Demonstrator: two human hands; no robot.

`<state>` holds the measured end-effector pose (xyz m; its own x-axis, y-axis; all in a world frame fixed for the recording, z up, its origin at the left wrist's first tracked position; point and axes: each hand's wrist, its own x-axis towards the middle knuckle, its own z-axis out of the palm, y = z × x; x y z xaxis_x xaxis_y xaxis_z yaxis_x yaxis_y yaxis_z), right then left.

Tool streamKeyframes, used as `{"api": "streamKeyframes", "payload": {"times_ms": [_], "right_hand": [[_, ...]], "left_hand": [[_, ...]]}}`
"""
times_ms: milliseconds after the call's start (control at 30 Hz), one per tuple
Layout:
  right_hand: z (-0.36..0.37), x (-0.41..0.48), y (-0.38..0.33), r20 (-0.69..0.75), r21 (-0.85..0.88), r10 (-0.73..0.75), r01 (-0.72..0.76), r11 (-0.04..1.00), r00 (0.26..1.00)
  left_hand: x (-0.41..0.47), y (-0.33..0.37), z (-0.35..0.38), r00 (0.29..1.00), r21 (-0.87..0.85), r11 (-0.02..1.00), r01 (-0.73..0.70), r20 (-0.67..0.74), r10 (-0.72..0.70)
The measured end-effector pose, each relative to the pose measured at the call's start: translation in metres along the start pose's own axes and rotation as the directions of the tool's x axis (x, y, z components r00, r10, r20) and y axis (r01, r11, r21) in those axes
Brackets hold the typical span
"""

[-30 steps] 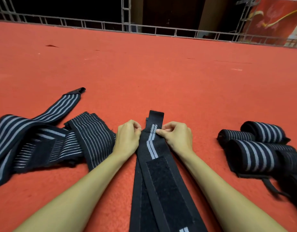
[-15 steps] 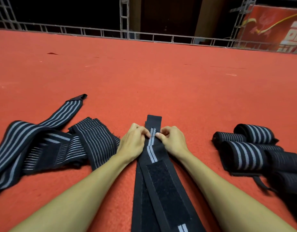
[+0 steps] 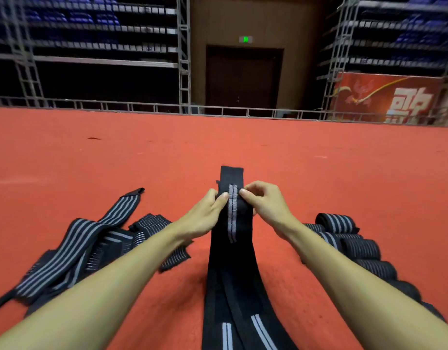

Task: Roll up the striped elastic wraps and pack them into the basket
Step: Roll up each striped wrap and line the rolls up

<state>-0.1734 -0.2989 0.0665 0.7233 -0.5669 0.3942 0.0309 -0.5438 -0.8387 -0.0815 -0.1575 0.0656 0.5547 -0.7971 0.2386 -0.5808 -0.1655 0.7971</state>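
Indoor sports arena, seen from a raised red stage

A red carpeted floor fills the middle of the frame, edged at the back by a low metal truss railing. Behind it, tiers of blue seats rise at upper left and right. A green exit sign glows over a dark double door at top centre, and a red banner hangs at right.

Identify the long flat elastic wrap by black fabric with two pale grey stripes down the middle. Recognise the loose heap of unrolled elastic wraps by black bands with grey lengthwise stripes or fine white lines. Expect black with grey stripes on the rolled-up elastic wraps. Read orange-red on the carpeted floor, red with white characters and a yellow curve on the cloth banner, green on the small lit sign, blue on the tiered seats.
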Motion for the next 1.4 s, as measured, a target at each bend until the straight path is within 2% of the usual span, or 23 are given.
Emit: {"api": "streamKeyframes", "payload": {"times_ms": [33,100,200,333,467,533,600,667,800,900,1200,1300,1400], "right_hand": [[-0.008,-0.007,-0.014,0.024,0.077,0.019,-0.021,0.997,1.000],[-0.026,-0.022,-0.041,0.084,0.212,0.042,-0.059,0.975,0.996],[-0.050,-0.047,-0.081,0.154,0.329,0.023,-0.073,0.942,0.988],[-0.076,-0.071,-0.133,0.171,0.415,-0.075,-0.002,0.910,0.982],[-0.093,-0.072,-0.165,0.128,0.508,-0.159,0.073,0.858,0.979],[-0.093,-0.067,-0.166,0.090,0.507,-0.152,0.086,0.858,0.984],[-0.088,-0.064,-0.154,0.047,0.364,-0.114,0.089,0.927,0.992],[-0.080,-0.064,-0.133,0.030,0.226,-0.070,0.061,0.972,0.997],[-0.065,-0.057,-0.082,0.070,0.228,-0.016,0.000,0.974,0.997],[-0.052,-0.045,-0.041,0.074,0.274,0.037,-0.056,0.960,0.997],[0.005,-0.024,0.072,0.050,0.375,0.235,-0.236,0.897,0.971],[0.024,-0.031,0.100,0.050,0.446,0.307,-0.296,0.845,0.951],[0.035,-0.033,0.112,0.044,0.472,0.329,-0.310,0.825,0.943]], "left_hand": [[-0.008,0.011,-0.003,1.000,-0.034,0.999,-0.007,0.005,0.007],[-0.025,0.035,-0.008,0.998,-0.212,0.976,0.039,0.054,-0.028],[-0.049,0.076,-0.023,0.980,-0.449,0.883,0.139,0.193,-0.056],[-0.073,0.123,-0.050,0.967,-0.603,0.779,0.172,0.254,-0.017],[-0.081,0.153,-0.061,0.956,-0.745,0.650,0.147,0.277,0.100],[-0.081,0.159,-0.055,0.971,-0.696,0.712,0.087,0.218,0.095],[-0.078,0.154,-0.042,0.994,-0.532,0.846,0.006,0.096,0.053],[-0.069,0.137,-0.026,1.000,-0.460,0.888,0.000,0.012,0.007],[-0.041,0.088,0.003,0.987,-0.504,0.863,-0.028,-0.152,-0.056],[-0.023,0.055,0.025,0.977,-0.509,0.859,-0.050,-0.205,-0.064],[0.026,-0.051,0.086,0.973,-0.438,0.899,0.021,-0.199,-0.120],[0.024,-0.076,0.102,0.961,-0.480,0.876,0.047,-0.216,-0.170],[0.019,-0.091,0.107,0.950,-0.592,0.801,0.088,-0.192,-0.247]]}}
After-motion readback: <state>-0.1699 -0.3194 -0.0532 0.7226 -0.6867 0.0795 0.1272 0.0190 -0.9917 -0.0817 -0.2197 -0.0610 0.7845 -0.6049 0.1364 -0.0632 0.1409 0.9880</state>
